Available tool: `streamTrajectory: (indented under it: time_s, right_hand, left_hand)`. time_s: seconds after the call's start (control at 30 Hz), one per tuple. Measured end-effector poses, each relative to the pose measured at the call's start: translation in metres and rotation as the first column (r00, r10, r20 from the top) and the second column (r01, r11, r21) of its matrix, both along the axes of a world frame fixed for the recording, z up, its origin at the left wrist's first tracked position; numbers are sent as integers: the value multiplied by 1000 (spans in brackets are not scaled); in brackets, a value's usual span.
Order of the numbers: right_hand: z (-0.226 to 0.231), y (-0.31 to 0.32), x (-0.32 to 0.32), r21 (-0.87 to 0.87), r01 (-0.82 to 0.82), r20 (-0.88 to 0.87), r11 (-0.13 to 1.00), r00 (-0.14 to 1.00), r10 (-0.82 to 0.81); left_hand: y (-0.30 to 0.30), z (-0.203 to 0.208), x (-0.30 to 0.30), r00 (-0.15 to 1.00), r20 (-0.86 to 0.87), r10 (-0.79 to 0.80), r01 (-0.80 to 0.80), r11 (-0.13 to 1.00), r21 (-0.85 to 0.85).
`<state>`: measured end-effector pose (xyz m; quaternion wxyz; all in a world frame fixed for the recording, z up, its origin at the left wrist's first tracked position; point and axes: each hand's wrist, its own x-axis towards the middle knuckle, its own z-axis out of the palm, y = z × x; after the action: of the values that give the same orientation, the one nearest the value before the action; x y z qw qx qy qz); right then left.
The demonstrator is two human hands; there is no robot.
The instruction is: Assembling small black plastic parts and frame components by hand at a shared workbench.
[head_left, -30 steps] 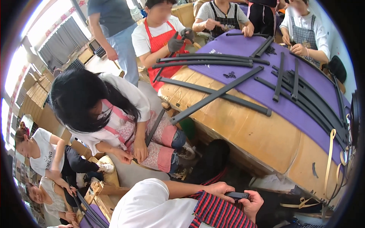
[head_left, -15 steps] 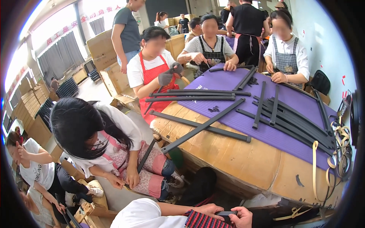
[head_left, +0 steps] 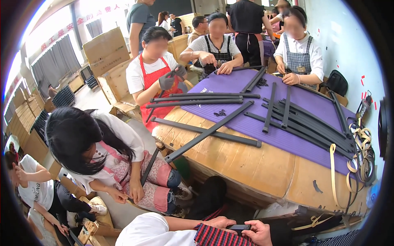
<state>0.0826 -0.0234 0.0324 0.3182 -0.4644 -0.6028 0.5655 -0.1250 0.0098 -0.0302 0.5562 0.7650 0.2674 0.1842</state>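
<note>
Both hands were occupied: the left hand point(head_left: 221, 222) and the right hand point(head_left: 258, 233) grasped opposite ends of a small dark object point(head_left: 239, 228), just outside the table's point(head_left: 230, 164) near edge. Loose dark bars point(head_left: 269, 108) lay across the purple mat point(head_left: 234, 82), and two crossed near the table's left edge; none appeared joined, though whether their ends were finished could not be told. Two heaps of black fittings point(head_left: 219, 113) sat uncontained on the mat. Beyond the left edge stood a brown carton point(head_left: 102, 47) and wooden crate point(head_left: 119, 88), contents hidden.

The left hand point(head_left: 221, 222) and right hand point(head_left: 259, 233) partly hide the dark object point(head_left: 239, 227).
</note>
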Motion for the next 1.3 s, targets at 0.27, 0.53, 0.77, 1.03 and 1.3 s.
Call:
streamTrajectory:
  time_s: [0.27,0.53,0.77,1.03,1.3]
  right_hand:
    - [-10,14,-1,327,22,193,945,977,-90]
    - [-19,15,4,393,59,111,918,988,-111]
    - [-47,1,15,99,190,31,977,981,-193]
    - [-52,9,23,-273,157,-214,949,952,-219]
    - [-52,40,-7,-236,70,14,969,998,-68]
  left_hand:
    - [10,13,-1,990,-109,88,-73,989,132]
    - [15,0,4,987,-148,55,-45,996,73]
    - [7,0,12,916,-353,192,-213,977,-20]
    - [8,-11,11,949,-222,225,-255,960,-114]
    - [7,-16,0,885,-232,404,-376,913,156]
